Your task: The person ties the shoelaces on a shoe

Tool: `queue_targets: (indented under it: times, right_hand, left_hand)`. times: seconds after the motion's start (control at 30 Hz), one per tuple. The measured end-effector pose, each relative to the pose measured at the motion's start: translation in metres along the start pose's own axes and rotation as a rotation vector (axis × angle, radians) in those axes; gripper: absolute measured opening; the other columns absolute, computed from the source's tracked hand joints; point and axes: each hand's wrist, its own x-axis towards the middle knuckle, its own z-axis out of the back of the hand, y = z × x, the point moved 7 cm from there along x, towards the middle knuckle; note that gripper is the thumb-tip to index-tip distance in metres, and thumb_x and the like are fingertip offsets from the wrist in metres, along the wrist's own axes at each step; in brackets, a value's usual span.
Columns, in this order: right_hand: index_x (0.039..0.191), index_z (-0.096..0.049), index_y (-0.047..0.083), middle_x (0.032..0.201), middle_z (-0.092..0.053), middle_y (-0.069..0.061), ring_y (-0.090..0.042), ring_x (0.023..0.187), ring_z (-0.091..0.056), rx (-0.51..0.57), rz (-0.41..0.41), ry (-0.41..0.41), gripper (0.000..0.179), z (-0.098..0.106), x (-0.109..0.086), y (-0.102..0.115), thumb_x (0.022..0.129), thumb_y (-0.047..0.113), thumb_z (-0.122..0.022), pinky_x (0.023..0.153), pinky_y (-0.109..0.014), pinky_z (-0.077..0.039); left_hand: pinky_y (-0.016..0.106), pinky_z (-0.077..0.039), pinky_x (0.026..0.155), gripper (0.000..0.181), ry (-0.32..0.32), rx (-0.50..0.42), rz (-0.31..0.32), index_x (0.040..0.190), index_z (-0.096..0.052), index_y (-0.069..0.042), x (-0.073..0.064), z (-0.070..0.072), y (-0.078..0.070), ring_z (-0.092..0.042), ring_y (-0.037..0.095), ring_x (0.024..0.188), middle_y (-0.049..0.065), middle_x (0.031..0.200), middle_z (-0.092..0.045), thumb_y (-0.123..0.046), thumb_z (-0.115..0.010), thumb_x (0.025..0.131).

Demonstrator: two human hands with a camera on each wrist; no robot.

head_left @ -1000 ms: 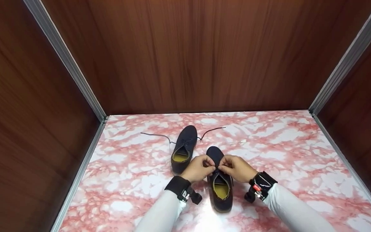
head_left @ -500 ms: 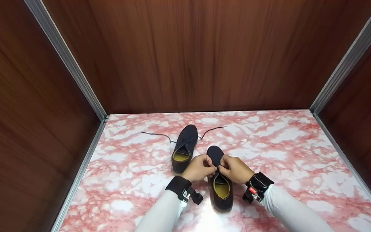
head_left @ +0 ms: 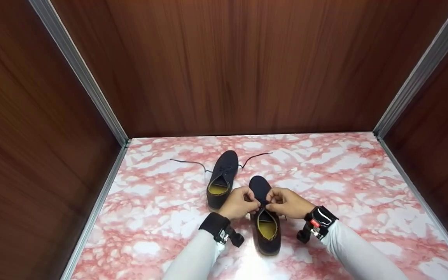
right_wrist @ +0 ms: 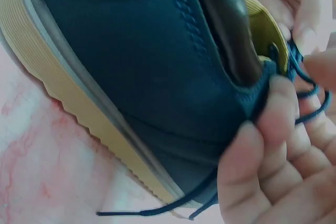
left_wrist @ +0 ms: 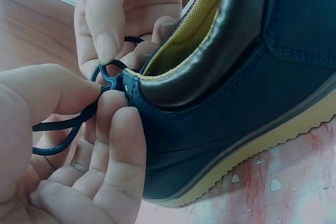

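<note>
A dark navy shoe (head_left: 268, 245) with a yellow lining stands on the floor, toe pointing away, between the two hands. The left hand (head_left: 238, 204) pinches its dark shoelace (left_wrist: 63, 124) between thumb and fingers at the top of the lacing, and a loop sticks out past that thumb. From the other side, the right hand (head_left: 291, 204) pinches the lace at the same knot, thumb against a small loop. Loose lace ends (right_wrist: 168, 205) hang down the shoe's side below the right fingers. The fingers partly cover the knot.
A matching shoe (head_left: 224, 175) stands left and farther back, its laces (head_left: 187, 161) spread out to both sides. The floor is pink-and-white marbled (head_left: 344, 186). Brown wood-grain panels (head_left: 224, 77) with grey metal corner strips enclose the back and sides.
The right hand came slightly closer to the left hand, then drew back a little to the right, its fingers shifting on the lace. The left hand and both shoes stay nearly in place.
</note>
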Motion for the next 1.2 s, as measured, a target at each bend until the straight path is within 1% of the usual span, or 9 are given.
queue_targets:
  times: [0.1, 0.2, 0.4, 0.57, 0.7, 0.77, 0.93, 1.0, 1.2]
  right_hand:
    - [0.107, -0.063, -0.004, 0.084, -0.068, -0.003, -0.013, 0.067, -0.064, 0.053, -0.013, 0.029, 0.019, 0.0006, -0.0008, -0.0012, 0.096, 0.011, -0.069, 0.059, -0.027, -0.058]
    - [0.108, -0.065, -0.004, 0.087, -0.073, -0.008, -0.013, 0.068, -0.067, 0.065, -0.005, 0.040, 0.017, 0.0011, -0.0009, -0.0015, 0.099, 0.011, -0.066, 0.061, -0.033, -0.062]
    - [0.108, -0.067, -0.003, 0.090, -0.075, -0.014, -0.011, 0.067, -0.068, 0.054, -0.006, 0.050, 0.018, 0.0018, -0.0008, -0.0018, 0.102, 0.015, -0.066, 0.064, -0.038, -0.064]
    - [0.108, -0.070, 0.000, 0.093, -0.076, -0.015, -0.010, 0.069, -0.070, 0.063, -0.026, 0.054, 0.021, 0.0034, -0.0015, -0.0015, 0.105, 0.020, -0.063, 0.069, -0.041, -0.065]
    - [0.110, -0.069, 0.001, 0.094, -0.076, -0.014, -0.009, 0.071, -0.070, 0.078, -0.027, 0.060, 0.023, 0.0031, -0.0017, -0.0015, 0.107, 0.021, -0.060, 0.069, -0.034, -0.064]
    - [0.111, -0.069, 0.000, 0.095, -0.076, -0.015, -0.009, 0.072, -0.070, 0.083, -0.028, 0.066, 0.024, 0.0029, -0.0017, -0.0014, 0.108, 0.022, -0.058, 0.069, -0.034, -0.065]
    - [0.113, -0.069, 0.000, 0.096, -0.076, -0.019, -0.008, 0.072, -0.071, 0.084, -0.019, 0.079, 0.024, 0.0024, -0.0010, -0.0005, 0.108, 0.021, -0.058, 0.071, -0.042, -0.065]
    - [0.112, -0.069, 0.000, 0.095, -0.076, -0.020, -0.008, 0.070, -0.070, 0.079, -0.015, 0.079, 0.022, 0.0023, -0.0003, 0.0002, 0.108, 0.020, -0.059, 0.070, -0.043, -0.065]
    - [0.103, -0.066, 0.001, 0.085, -0.076, -0.014, -0.014, 0.063, -0.068, -0.009, 0.002, 0.037, 0.015, 0.0034, 0.0012, 0.0037, 0.104, 0.016, -0.064, 0.062, -0.045, -0.063]
  left_hand:
    - [0.027, -0.062, 0.064, 0.028, 0.001, -0.014, 0.007, 0.079, -0.050, -0.013, -0.0004, 0.0006, 0.0010, -0.067, 0.009, 0.063, 0.001, 0.076, -0.072, 0.000, -0.072, 0.088]
    - [0.022, -0.059, 0.061, 0.028, 0.000, -0.023, 0.007, 0.079, -0.049, -0.012, -0.0010, 0.0008, 0.0020, -0.066, 0.009, 0.063, 0.001, 0.076, -0.072, 0.001, -0.072, 0.088]
    - [0.026, -0.061, 0.065, 0.027, 0.004, -0.023, -0.004, 0.080, -0.049, -0.011, -0.0016, -0.0003, 0.0027, -0.066, 0.008, 0.064, 0.002, 0.077, -0.072, 0.001, -0.072, 0.087]
    - [0.022, -0.058, 0.062, 0.027, 0.007, -0.019, -0.009, 0.079, -0.049, -0.012, -0.0014, -0.0011, 0.0017, -0.065, 0.008, 0.064, -0.003, 0.073, -0.066, 0.001, -0.071, 0.088]
    - [0.024, -0.060, 0.063, 0.026, 0.006, -0.015, -0.010, 0.080, -0.049, -0.012, -0.0016, -0.0013, 0.0002, -0.065, 0.007, 0.064, -0.004, 0.074, -0.066, 0.000, -0.071, 0.088]
    - [0.026, -0.061, 0.064, 0.026, 0.005, -0.014, -0.012, 0.080, -0.049, -0.012, -0.0014, -0.0012, 0.0002, -0.065, 0.007, 0.063, -0.003, 0.074, -0.067, 0.000, -0.071, 0.088]
    - [0.029, -0.063, 0.066, 0.026, 0.002, -0.004, -0.013, 0.080, -0.050, -0.011, -0.0007, -0.0004, 0.0006, -0.066, 0.008, 0.063, -0.001, 0.075, -0.069, 0.001, -0.071, 0.089]
    - [0.031, -0.063, 0.066, 0.026, -0.001, 0.000, -0.012, 0.080, -0.050, -0.011, -0.0004, 0.0000, 0.0007, -0.066, 0.008, 0.063, 0.000, 0.076, -0.070, 0.000, -0.072, 0.088]
    - [0.042, -0.065, 0.072, 0.026, -0.004, 0.008, -0.006, 0.080, -0.050, -0.010, -0.0002, -0.0005, 0.0004, -0.066, 0.008, 0.064, 0.002, 0.077, -0.072, 0.000, -0.073, 0.088]
